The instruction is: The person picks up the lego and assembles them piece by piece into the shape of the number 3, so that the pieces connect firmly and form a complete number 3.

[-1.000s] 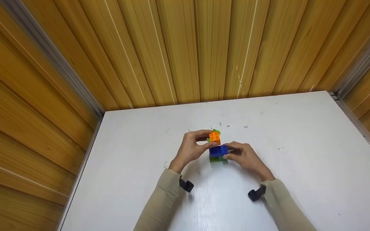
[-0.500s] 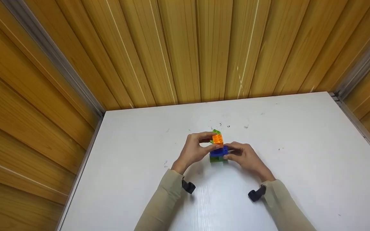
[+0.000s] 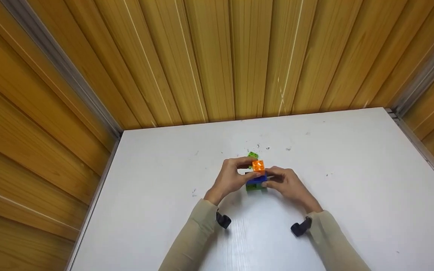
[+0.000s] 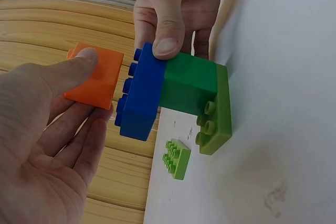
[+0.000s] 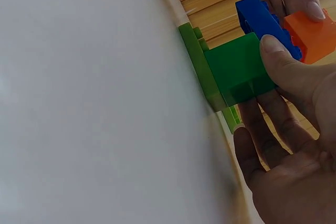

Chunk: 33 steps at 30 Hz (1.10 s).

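Observation:
Between thumb and fingers, my left hand (image 3: 232, 178) pinches an orange toy brick (image 4: 100, 80), close over the studs of a blue brick (image 4: 142, 98). The blue brick tops a small stack: beneath it sits a dark green brick (image 4: 188, 81), and at the bottom a lime green brick (image 4: 220, 116) lies on the table. My right hand (image 3: 288, 182) holds this stack from the right side, its thumb on the dark green and blue bricks. In the head view the orange brick stands over the right end of the blue one, hiding part of it.
A loose lime green brick (image 4: 177, 160) with studs lies on the white table (image 3: 156, 169) just behind the stack. Wood-patterned panels (image 3: 217, 56) rise behind the table and at both sides. Small dark marks spot the tabletop.
My left hand has moved the orange brick to the right and nearer me, from over the left part of the blue brick to over its right end. The right hand has stayed still.

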Motion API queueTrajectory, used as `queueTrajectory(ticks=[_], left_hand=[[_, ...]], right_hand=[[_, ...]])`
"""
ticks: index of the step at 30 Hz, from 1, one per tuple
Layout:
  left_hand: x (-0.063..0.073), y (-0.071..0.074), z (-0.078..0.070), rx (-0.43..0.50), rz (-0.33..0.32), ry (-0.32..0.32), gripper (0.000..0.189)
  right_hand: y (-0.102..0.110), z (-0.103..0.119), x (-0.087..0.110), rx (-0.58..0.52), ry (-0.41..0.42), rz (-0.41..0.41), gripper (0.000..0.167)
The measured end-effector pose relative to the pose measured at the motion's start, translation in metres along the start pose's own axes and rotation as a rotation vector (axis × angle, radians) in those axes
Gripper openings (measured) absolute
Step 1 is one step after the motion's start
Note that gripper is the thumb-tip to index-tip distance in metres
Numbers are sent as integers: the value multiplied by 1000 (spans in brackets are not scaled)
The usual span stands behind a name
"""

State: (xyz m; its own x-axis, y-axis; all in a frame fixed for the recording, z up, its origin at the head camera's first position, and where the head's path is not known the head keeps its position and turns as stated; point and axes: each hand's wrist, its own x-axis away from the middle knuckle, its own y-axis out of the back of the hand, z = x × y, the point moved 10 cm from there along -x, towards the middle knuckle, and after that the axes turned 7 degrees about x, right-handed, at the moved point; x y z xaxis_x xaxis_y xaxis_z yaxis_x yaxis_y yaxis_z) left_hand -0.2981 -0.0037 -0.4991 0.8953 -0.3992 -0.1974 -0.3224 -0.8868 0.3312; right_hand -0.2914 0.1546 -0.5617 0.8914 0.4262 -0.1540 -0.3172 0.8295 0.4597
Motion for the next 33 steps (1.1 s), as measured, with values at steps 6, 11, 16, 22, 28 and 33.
queueTrajectory(ticks=[6, 11, 16, 22, 28, 33], left_hand=[[-1, -3, 0, -4, 12, -4, 38], [-1, -6, -1, -32, 23, -21, 38], [-1, -8, -1, -56, 29, -22, 40], [-1, -8, 3, -49, 28, -2, 41], [0, -9, 3, -47, 37, -7, 41], [1, -10, 3, -59, 44, -5, 40]], right_hand=[[0, 1, 1, -4, 6, 0, 42], [0, -1, 0, -2, -3, 1, 38], [1, 1, -1, -11, -6, -10, 36], [0, 2, -1, -26, 14, -15, 37], [0, 2, -1, -21, 17, -12, 38], [1, 1, -1, -7, 8, -23, 39]])
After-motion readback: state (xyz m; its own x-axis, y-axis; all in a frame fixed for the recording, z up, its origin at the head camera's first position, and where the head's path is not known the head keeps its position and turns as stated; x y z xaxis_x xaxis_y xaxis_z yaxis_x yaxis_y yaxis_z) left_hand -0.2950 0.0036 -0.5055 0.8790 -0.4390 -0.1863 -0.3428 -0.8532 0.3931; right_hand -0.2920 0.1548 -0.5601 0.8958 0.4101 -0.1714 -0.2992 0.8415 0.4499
